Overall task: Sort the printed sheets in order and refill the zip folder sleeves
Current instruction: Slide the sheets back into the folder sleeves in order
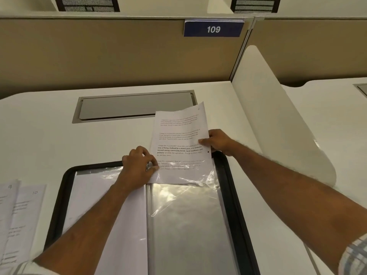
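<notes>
An open zip folder [228, 185] with a black edge lies flat on the white desk. Its right-hand clear sleeve [186, 221] is glossy and see-through. A printed sheet [180, 139] stands partly inside that sleeve's top opening, its lower edge under the plastic. My right hand [217, 141] pinches the sheet's right edge. My left hand [139, 165] pinches the top edge of the sleeve at the sheet's lower left corner. The left-hand sleeve [95, 195] holds a white sheet.
Loose printed sheets [17, 215], hand-numbered 9 and 10, lie at the left desk edge. A grey cable hatch [123, 108] is set into the desk behind the folder. A white curved divider [274, 116] rises on the right. A partition sign [213, 28] reads 109.
</notes>
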A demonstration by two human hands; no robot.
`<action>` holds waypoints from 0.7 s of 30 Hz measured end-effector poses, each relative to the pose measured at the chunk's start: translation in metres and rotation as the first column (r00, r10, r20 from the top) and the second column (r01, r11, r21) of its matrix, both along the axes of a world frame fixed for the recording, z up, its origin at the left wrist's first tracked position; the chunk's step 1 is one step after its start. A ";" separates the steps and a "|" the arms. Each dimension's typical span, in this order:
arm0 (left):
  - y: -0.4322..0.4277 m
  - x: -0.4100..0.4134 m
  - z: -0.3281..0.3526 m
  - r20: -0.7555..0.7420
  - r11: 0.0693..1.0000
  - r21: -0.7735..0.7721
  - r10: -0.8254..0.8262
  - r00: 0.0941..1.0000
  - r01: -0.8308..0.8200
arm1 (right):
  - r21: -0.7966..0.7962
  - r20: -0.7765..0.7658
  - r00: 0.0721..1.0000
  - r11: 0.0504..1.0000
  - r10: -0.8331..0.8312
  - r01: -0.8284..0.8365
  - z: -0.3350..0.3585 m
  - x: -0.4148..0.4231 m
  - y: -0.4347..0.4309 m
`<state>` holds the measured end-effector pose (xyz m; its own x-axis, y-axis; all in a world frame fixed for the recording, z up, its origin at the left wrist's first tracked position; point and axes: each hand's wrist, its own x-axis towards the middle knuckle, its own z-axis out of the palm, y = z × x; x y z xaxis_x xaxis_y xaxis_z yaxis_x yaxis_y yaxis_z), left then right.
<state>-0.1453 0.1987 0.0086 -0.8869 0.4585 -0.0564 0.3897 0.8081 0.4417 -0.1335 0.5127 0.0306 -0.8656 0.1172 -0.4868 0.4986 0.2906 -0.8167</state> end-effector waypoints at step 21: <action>0.015 0.001 0.004 0.033 0.999 -0.015 -0.046 0.998 0.046 | 0.160 0.136 0.960 0.951 0.243 -0.263 0.008 0.000 0.005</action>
<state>-0.1446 0.2142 0.0127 -0.8625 0.4976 -0.0924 0.4124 0.7968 0.4416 -0.1332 0.5179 0.0386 -0.8182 -0.0069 -0.5749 0.4763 0.5520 -0.6844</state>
